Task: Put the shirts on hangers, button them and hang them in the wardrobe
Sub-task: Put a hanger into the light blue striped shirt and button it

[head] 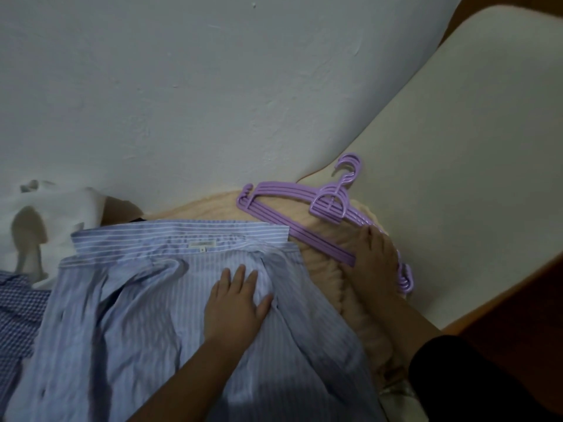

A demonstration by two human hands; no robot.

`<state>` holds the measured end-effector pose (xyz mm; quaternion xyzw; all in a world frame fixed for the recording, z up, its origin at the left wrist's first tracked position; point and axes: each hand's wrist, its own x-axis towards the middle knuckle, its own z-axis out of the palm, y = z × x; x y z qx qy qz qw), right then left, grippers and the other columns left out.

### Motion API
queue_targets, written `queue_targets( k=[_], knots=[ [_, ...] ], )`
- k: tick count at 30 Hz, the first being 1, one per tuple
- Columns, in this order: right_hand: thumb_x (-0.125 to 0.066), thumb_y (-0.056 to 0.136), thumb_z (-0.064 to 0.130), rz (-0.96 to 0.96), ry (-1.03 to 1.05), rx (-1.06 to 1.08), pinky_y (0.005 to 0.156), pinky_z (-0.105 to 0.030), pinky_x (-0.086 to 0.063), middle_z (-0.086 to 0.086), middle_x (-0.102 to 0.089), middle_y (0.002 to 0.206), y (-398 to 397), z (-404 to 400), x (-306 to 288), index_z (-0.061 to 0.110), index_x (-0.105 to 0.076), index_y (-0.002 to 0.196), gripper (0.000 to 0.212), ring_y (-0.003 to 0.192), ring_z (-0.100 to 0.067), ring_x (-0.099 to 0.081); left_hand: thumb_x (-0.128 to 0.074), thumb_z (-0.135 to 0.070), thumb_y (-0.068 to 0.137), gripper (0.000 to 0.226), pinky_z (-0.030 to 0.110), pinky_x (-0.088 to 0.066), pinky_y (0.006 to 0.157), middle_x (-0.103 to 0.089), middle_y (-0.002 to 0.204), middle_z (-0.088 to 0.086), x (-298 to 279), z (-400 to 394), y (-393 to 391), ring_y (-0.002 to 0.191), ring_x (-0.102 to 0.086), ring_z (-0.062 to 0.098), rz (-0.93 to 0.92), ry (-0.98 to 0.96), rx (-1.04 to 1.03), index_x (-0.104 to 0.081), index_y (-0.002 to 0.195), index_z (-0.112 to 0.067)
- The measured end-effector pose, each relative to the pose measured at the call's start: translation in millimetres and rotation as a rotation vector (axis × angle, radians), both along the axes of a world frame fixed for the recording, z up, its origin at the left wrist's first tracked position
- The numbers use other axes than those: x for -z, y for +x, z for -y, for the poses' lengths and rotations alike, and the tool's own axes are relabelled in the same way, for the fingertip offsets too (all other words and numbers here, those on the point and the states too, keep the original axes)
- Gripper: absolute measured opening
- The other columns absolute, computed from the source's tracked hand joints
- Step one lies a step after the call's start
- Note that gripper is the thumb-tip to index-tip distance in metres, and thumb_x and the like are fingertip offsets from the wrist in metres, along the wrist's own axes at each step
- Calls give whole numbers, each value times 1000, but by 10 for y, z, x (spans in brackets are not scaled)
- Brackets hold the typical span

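A light blue striped shirt (pixel 158 315) lies spread on the bed, collar toward the wall. My left hand (pixel 236 303) rests flat on it just below the collar, fingers apart. A stack of purple plastic hangers (pixel 304 205) lies to the right of the collar on a peach blanket (pixel 323 269). My right hand (pixel 373 266) lies over the stack's right end, fingers on the hangers; whether it grips one is unclear.
A white garment (pixel 45 214) is bunched at the left against the wall. A blue checked shirt (pixel 15 312) lies at the far left edge. A cream panel (pixel 475 147) rises on the right beside the grey wall (pixel 182 86).
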<state>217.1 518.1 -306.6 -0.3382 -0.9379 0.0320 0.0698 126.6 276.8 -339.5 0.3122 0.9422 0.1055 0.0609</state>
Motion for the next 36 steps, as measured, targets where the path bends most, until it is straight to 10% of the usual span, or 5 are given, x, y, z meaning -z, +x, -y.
queue_targets(
  k=[9,15,21,28,36],
  knots=[
    [-82,51,46,-188,-99,19,85,-55,-47,-30,-54,115,25,90,-246,-6,-49,127,98,101,-49,-54,0,-78,82,93,41,-24,114,-39,150,4,-201,251,-27,141,-32,27,-13,131,20,-45,142,-22],
    [-42,48,78,-284,-216,-131,99,-47,-34,-29,-45,126,-19,330,-451,4,-35,142,120,115,-46,-42,-29,-60,85,70,49,-39,103,-48,143,11,-619,690,-29,132,-45,33,-116,184,-108,-57,132,-16],
    [-57,43,66,-213,-222,-317,96,-42,-31,-26,-51,120,-70,638,-469,0,-44,136,115,111,-43,-46,-41,-49,77,59,54,-45,92,-52,137,21,-888,1267,-118,122,-50,44,-244,195,-294,-66,117,-14],
    [-86,52,39,-89,-269,-370,104,-32,-24,-14,-35,137,52,792,-598,11,-30,144,112,127,-30,-32,-58,-42,90,55,44,-21,113,-17,157,19,-1027,1536,-184,142,-22,37,-126,262,-557,-46,141,-24],
    [-84,57,38,7,-161,-426,105,-36,-27,-12,-35,139,157,790,-713,14,-28,145,106,128,-29,-33,-66,-18,88,55,31,-33,106,-44,147,11,-1368,1500,-358,133,-42,26,330,606,-482,-47,140,-14]
  ],
)
